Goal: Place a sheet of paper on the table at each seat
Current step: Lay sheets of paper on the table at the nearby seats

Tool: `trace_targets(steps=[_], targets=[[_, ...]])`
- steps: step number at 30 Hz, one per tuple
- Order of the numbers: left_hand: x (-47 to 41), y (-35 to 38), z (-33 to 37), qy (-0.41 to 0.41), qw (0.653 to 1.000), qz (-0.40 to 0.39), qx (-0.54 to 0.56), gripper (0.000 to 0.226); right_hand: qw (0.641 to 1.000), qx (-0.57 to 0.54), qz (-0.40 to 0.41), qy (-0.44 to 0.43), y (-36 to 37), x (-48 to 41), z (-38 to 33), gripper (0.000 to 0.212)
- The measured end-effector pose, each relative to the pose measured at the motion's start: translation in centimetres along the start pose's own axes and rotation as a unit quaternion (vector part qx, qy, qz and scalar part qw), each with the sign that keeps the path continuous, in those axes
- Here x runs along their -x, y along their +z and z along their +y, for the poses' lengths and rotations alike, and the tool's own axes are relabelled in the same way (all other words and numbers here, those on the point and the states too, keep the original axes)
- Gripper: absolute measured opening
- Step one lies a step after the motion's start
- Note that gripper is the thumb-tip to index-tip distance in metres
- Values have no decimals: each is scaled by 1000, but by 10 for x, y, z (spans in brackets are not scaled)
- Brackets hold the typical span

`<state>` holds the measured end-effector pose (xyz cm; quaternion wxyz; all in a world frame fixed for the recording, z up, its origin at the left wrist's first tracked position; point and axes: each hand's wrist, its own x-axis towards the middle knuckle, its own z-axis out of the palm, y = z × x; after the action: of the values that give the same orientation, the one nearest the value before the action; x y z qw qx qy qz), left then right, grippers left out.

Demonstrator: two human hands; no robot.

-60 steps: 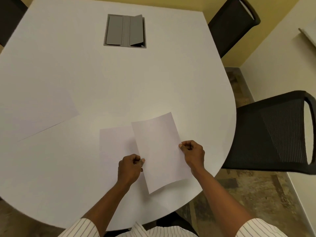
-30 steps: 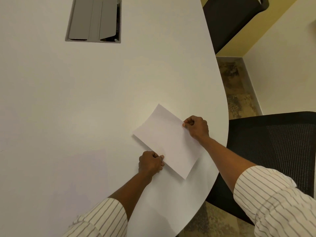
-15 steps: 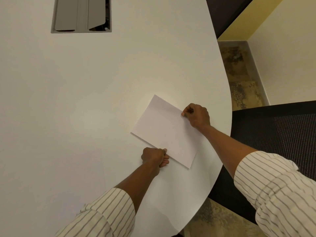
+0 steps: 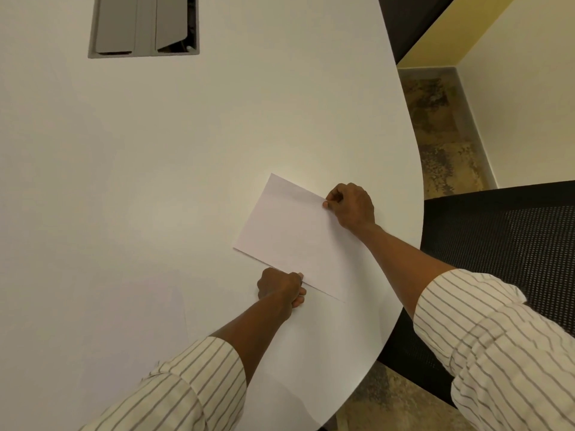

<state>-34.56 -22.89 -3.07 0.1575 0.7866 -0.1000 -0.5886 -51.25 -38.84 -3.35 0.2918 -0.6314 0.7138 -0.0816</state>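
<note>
A white sheet of paper [image 4: 292, 237] lies at a slant on the white table [image 4: 186, 150], close to the table's curved right edge and in front of a black mesh chair [image 4: 504, 244]. My left hand [image 4: 280, 286] pinches the sheet's near long edge. My right hand [image 4: 351, 205] pinches its far right edge. The sheet looks flat against the tabletop or barely off it. Another sheet [image 4: 140, 315], faint against the table, lies at the lower left.
A grey cable hatch [image 4: 144, 24] is set into the table at the top, one flap ajar. A second dark chair [image 4: 410, 23] stands at the upper right. Patterned floor [image 4: 441, 135] and a pale wall lie beyond the table edge.
Both hands carried the sheet from in front of me to the right, turned it crosswise and lowered it toward the table by the mesh chair. The view followed to the right.
</note>
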Motion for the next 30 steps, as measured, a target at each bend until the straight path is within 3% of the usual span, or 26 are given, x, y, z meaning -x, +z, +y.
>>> trace_targets(steps=[13,20,23,27,30], targets=[[-1,-3,3,6,995,9,-94,24,999,29,9,-17,6,-6,3,18],[-2,-12,1,28,988,-20,-152,23,998,-33,41,21,8,-4,5,24],[-1,-23,-3,57,971,-37,-229,31,995,-44,78,31,11,10,2,29],[5,-54,-14,129,893,36,-431,56,984,-113,140,9,23,50,-21,26],[11,-90,-32,140,889,74,-430,47,976,-172,132,-2,39,89,-53,16]])
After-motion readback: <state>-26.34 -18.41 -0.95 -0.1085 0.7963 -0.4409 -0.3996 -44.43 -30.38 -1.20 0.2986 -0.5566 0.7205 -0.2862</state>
